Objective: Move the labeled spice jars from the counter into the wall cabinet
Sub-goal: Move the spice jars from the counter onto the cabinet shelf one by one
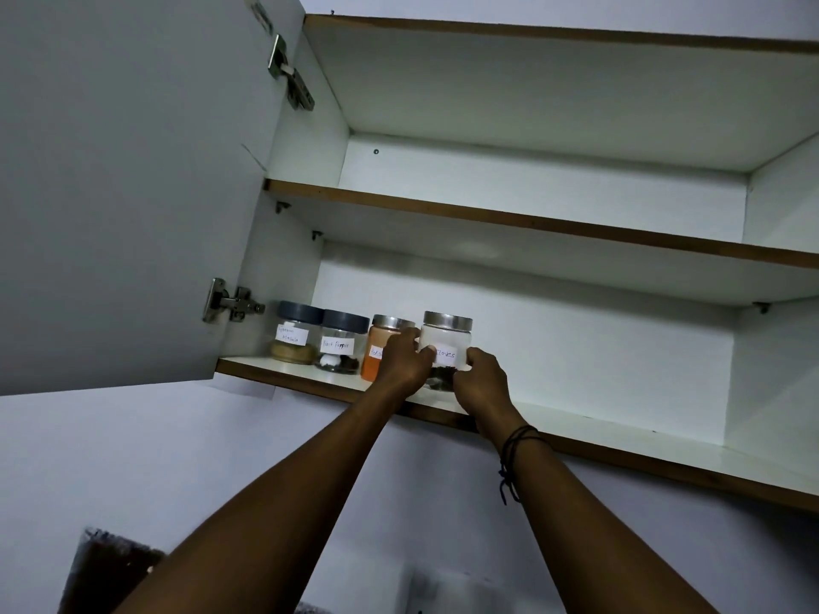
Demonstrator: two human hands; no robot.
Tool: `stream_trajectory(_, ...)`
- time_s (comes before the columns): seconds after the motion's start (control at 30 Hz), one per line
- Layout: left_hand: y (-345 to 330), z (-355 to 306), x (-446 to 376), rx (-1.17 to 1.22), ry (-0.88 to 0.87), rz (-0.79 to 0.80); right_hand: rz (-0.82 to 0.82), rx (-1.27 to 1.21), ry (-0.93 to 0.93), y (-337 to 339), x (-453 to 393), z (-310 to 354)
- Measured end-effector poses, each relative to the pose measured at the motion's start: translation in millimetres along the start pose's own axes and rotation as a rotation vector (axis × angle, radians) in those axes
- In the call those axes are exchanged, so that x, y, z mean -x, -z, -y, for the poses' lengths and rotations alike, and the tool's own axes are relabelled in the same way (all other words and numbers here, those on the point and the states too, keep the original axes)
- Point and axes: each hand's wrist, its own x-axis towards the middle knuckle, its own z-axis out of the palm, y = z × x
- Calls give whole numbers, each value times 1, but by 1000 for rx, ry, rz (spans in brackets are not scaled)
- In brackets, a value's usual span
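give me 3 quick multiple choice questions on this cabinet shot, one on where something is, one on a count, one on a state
1. Where does the cloves jar stand?
A. top shelf
B. bottom shelf, right end of the row
C. on the counter

2. How many jars have dark blue-grey lids?
A. two
B. none
C. four

3. What state is the cabinet door in?
A. shut
B. missing
C. swung open

Answers:
1 B: it stands on the bottom shelf, right of the orange jar, with the left hand and right hand on its sides.
2 A: the masala jar and pepper jar have them; the other two lids are metal.
3 C: it stands open at left, hinges showing.
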Motion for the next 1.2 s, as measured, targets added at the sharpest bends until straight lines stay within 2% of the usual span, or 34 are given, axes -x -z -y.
stream_trajectory(0.4,-14,19,-20,-215,35,177,252,-15,-108,-15,-24,-7)
stream_trajectory(0.5,-14,19,-17,-283,31,178,295,-49,-121,-13,-23,-8)
stream_trajectory(0.6,-15,17,-8,-344,-10,101,256,-26,-98,-11,-17,-5)
stream_trajectory(0.7,-13,12,9,-316,-127,17,149,64,-22,-3,-2,-2)
stream_trajectory(0.93,-8,14,67,-259,-368,79,-73,62,194,17,78,-19)
stream_trajectory(1.07,-12,25,121,-220,-462,65,0,117,100,27,133,-42)
stream_trajectory(1.2,-29,55,198,-188,-306,199,48,145,-45,31,195,-80)
